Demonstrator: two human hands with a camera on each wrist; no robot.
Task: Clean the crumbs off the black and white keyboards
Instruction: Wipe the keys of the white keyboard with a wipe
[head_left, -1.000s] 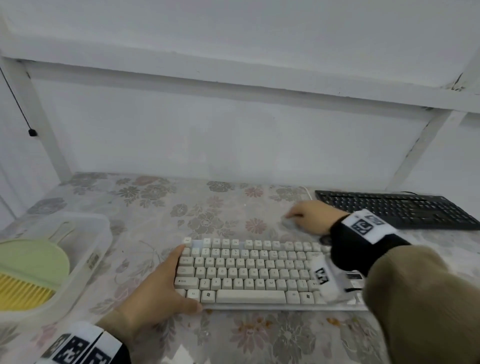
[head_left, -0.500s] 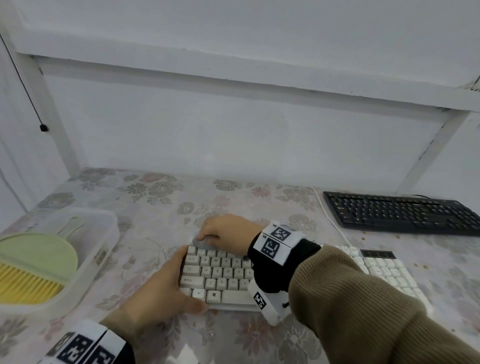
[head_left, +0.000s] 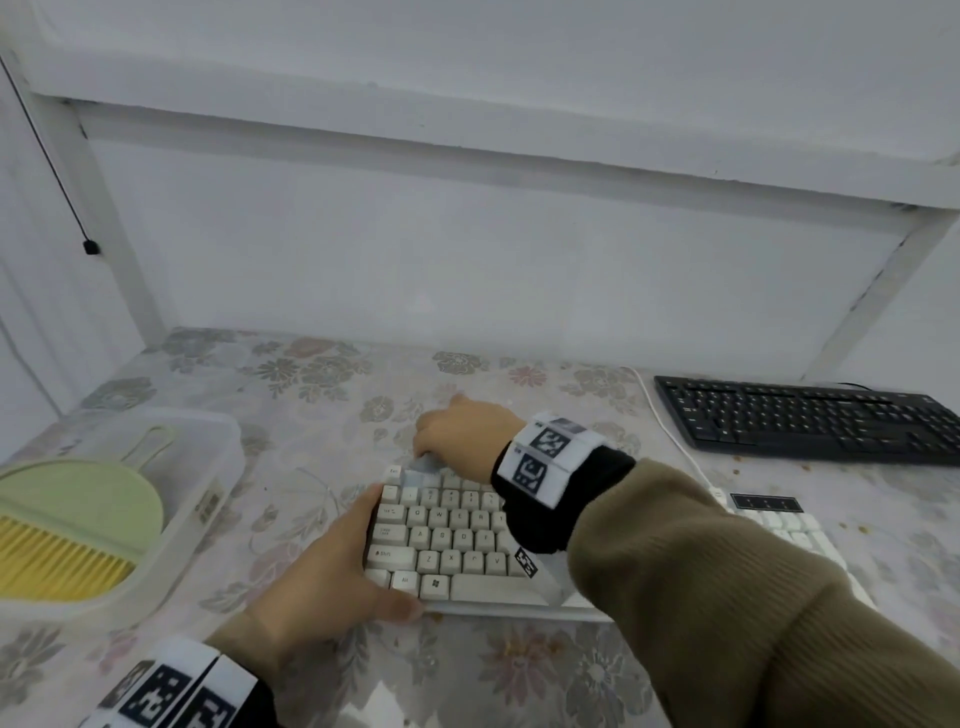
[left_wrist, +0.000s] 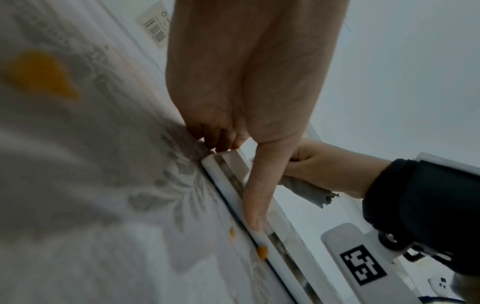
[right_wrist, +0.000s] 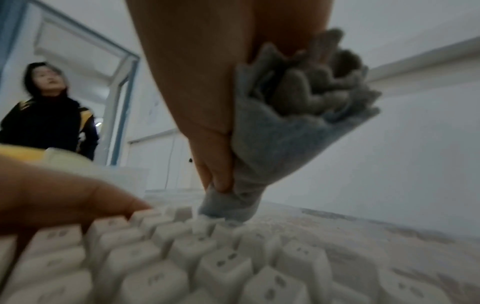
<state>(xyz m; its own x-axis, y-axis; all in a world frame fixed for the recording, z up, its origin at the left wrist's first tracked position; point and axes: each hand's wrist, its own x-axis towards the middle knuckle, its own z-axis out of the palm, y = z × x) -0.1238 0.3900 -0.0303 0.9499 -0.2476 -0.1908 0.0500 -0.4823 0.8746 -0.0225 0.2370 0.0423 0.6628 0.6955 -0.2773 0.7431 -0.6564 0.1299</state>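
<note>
While the left hand gripped the white keyboard by its left end, the right hand pinched a grey cloth on the far-left keys; its long axis ran rightward, the black keyboard well beyond on the worktop.

Two keyboards on the table: one near the front, the other behind and right, bin left
</note>
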